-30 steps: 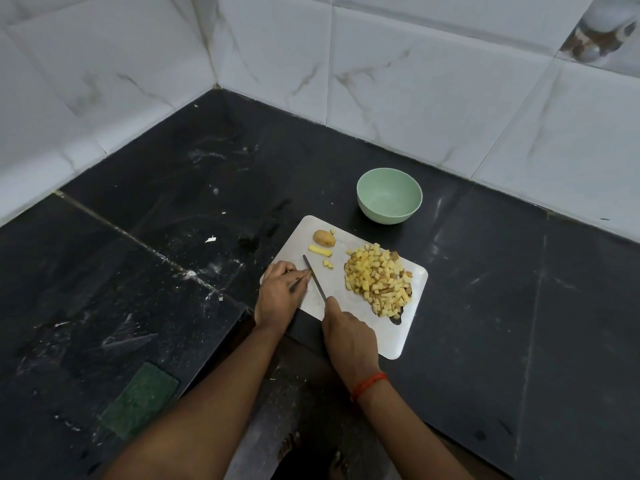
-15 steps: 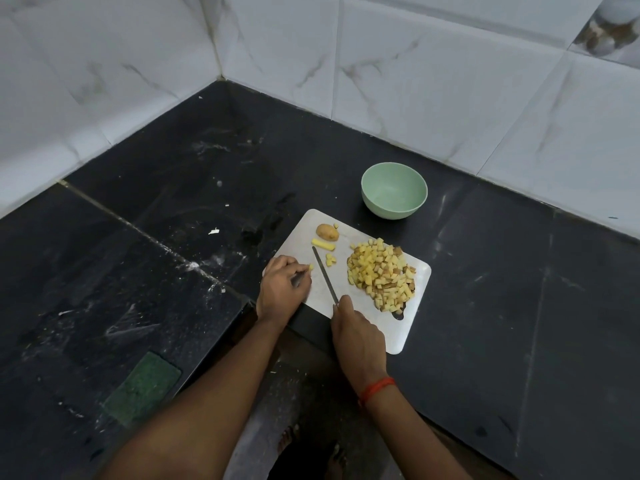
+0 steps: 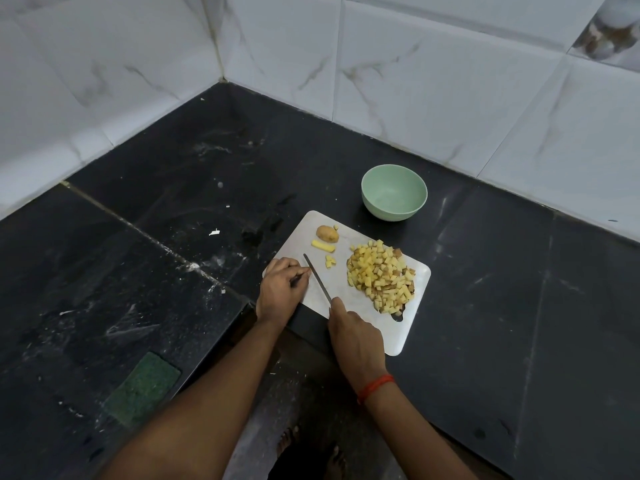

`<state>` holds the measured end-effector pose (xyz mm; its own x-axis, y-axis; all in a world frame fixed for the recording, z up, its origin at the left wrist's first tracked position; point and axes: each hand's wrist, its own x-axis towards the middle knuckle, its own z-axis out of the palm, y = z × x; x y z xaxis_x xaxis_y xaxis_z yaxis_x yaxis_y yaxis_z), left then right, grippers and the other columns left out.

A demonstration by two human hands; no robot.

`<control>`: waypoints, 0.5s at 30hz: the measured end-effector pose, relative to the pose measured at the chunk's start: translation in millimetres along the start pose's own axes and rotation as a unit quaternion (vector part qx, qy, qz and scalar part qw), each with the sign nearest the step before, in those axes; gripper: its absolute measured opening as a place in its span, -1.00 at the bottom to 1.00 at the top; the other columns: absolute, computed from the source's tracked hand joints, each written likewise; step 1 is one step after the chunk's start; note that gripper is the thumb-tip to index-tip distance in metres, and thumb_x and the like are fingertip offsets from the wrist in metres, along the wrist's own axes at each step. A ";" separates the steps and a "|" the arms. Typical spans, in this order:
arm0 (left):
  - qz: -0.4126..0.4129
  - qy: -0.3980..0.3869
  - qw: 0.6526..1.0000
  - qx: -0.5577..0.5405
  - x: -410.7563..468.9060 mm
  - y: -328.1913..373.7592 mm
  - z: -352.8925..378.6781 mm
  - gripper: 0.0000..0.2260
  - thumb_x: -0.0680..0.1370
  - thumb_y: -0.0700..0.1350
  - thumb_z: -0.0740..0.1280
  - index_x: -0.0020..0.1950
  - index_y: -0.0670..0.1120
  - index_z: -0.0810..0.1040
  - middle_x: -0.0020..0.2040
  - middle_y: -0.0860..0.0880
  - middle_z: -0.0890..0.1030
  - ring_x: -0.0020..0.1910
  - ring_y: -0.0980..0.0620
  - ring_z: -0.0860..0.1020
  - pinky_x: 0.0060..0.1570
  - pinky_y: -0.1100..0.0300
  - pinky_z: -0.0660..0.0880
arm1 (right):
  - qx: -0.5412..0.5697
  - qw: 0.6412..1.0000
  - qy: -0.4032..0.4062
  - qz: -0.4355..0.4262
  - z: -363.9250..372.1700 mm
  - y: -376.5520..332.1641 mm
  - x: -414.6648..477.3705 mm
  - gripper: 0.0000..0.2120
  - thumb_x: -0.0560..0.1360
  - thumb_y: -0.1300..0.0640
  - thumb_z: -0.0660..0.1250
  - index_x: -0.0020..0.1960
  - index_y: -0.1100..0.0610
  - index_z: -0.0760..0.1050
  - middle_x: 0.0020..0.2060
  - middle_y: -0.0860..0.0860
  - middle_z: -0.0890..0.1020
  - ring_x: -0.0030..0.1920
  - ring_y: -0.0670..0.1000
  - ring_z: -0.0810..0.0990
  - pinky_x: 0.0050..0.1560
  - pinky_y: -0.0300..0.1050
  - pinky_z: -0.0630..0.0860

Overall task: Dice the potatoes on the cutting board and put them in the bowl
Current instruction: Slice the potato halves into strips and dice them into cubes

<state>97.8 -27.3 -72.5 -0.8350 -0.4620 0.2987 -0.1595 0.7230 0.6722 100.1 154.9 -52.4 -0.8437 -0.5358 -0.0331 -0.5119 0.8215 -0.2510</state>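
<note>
A white cutting board (image 3: 412, 327) lies on the black counter. On it are a heap of diced potato (image 3: 381, 277), a brown potato end (image 3: 326, 233), a yellow strip (image 3: 323, 246) and a few loose dice (image 3: 330, 261). My right hand (image 3: 353, 337) grips the handle of a knife (image 3: 317, 277), whose blade points away across the board's left part. My left hand (image 3: 282, 289) sits at the board's left edge, fingers curled down against the blade on a potato piece that they almost wholly hide. The pale green bowl (image 3: 394, 211) stands empty just behind the board.
A green scrub pad (image 3: 142, 389) lies on the counter at the near left. White tiled walls (image 3: 415, 81) close the corner behind. The counter's front edge runs under my arms, with bare feet (image 3: 311, 455) on the floor below.
Both hands and the knife keep nearly the same place on the board. A yellow bit showing at my left fingertips half a second ago is now covered.
</note>
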 end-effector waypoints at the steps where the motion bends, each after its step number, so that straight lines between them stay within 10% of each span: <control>1: 0.000 -0.001 1.000 0.001 0.3 0.2 -0.2 -0.95 0.53 -0.18 0.49 -0.07 -0.15 0.73 -0.13 0.05 0.58 -0.06 0.06 0.48 -0.05 0.14 0.50 | -0.010 1.000 -0.001 -0.002 -0.8 -2.2 0.3 -0.76 0.68 0.02 0.02 0.31 0.06 0.27 -0.17 0.06 0.61 -0.27 0.16 0.62 -0.38 -0.05 0.35; 9: -0.006 -0.005 1.000 0.006 0.5 -0.3 0.5 -0.95 0.51 -0.17 0.50 -0.06 -0.13 0.72 -0.10 0.04 0.57 -0.04 0.07 0.48 -0.02 0.19 0.47 | -0.040 0.999 -0.003 -0.005 -8.2 -6.2 -6.8 -0.71 0.57 0.11 0.32 0.22 0.05 0.29 -0.31 0.03 0.57 -0.49 0.11 0.54 -0.56 -0.14 0.09; 15: -0.023 0.002 1.000 -0.009 1.2 1.1 2.4 -0.93 0.52 -0.13 0.50 -0.08 -0.13 0.70 -0.10 0.10 0.54 -0.04 0.12 0.45 -0.01 0.18 0.46 | 0.059 0.995 0.055 0.064 -4.0 15.8 -42.4 -0.86 0.66 -0.06 0.04 -0.04 -0.04 0.19 -0.35 -0.04 0.54 -0.41 0.09 0.57 -0.44 0.03 0.53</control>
<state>95.4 -25.8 -73.0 -0.8252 -0.4965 0.2693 -0.1888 0.6918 0.6970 127.2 191.4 -51.1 -0.9163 -0.3993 0.0321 -0.3828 0.8493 -0.3634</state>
